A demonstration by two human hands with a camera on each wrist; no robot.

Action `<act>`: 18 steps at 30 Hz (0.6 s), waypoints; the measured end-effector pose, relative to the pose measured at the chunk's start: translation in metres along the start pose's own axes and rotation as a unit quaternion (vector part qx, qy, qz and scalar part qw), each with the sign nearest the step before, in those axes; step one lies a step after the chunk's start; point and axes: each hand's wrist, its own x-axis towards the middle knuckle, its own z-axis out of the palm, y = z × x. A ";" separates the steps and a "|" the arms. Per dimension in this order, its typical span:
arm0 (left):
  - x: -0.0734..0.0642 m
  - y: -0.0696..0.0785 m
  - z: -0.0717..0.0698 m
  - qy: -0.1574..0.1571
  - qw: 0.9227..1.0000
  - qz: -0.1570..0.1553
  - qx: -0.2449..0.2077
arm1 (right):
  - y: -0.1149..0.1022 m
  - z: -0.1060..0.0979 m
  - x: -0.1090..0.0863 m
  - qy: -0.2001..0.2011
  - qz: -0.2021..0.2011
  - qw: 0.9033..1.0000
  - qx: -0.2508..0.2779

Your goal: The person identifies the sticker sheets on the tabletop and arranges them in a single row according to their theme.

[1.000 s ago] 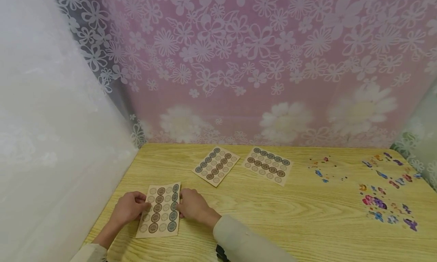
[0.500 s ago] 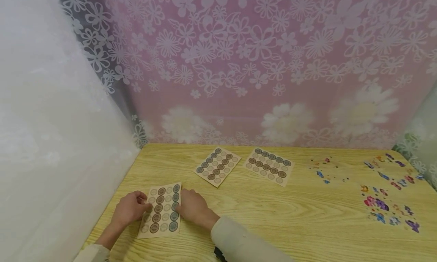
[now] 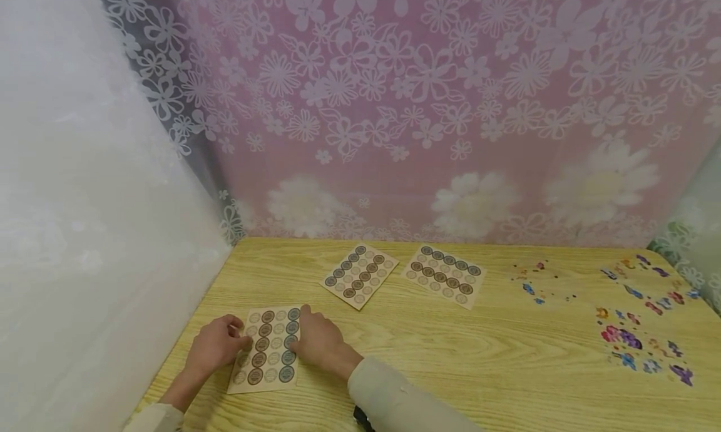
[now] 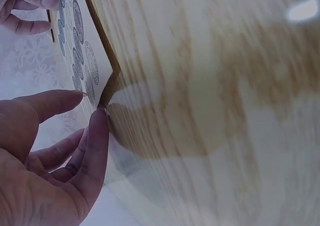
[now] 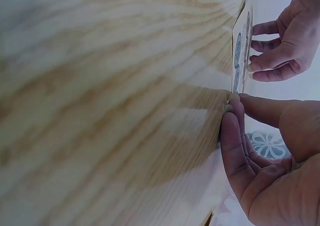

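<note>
A kraft-coloured sheet of round stickers [image 3: 275, 350], with columns of brown, blue-grey and pale circles, lies at the front left. My left hand [image 3: 213, 347] pinches its left edge; in the left wrist view the thumb [image 4: 60, 101] is over the sheet and the forefinger [image 4: 98, 136] is at its edge. On the opposite side, my right hand [image 3: 322, 341] pinches the right edge between thumb and fingers, with the fingertips [image 5: 231, 123] at the sheet's underside in the right wrist view. The sheet's edge stands slightly off the wood in the left wrist view.
Two similar sticker sheets, one angled left [image 3: 359, 275] and one angled right [image 3: 444, 275], lie farther back on the wood-grain table [image 3: 450, 375]. Colourful butterfly and flower shapes [image 3: 622, 337] are scattered at the right. A flowered pink curtain [image 3: 394, 138] hangs behind, and a white sheet [image 3: 101, 231] at the left.
The sheet has shifted very slightly rightward in the view, its top edge a little lower. My right forefinger shows more at the top right corner. Both hands keep their grip.
</note>
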 end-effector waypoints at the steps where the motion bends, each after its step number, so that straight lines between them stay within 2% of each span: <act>1: 0.000 0.000 0.000 0.000 1.000 0.001 0.002 | 0.001 0.000 0.000 -0.004 -0.001 1.000 0.011; 6: 0.000 0.002 -0.003 -0.005 1.000 -0.002 0.018 | 0.006 -0.004 0.000 -0.029 -0.005 0.997 0.064; 12: -0.002 0.004 -0.010 -0.003 0.999 -0.011 0.036 | 0.009 -0.012 -0.004 -0.046 -0.018 0.996 0.078; 18: -0.002 0.008 -0.014 0.011 0.999 0.002 0.031 | 0.012 -0.028 -0.007 -0.047 -0.019 0.993 0.105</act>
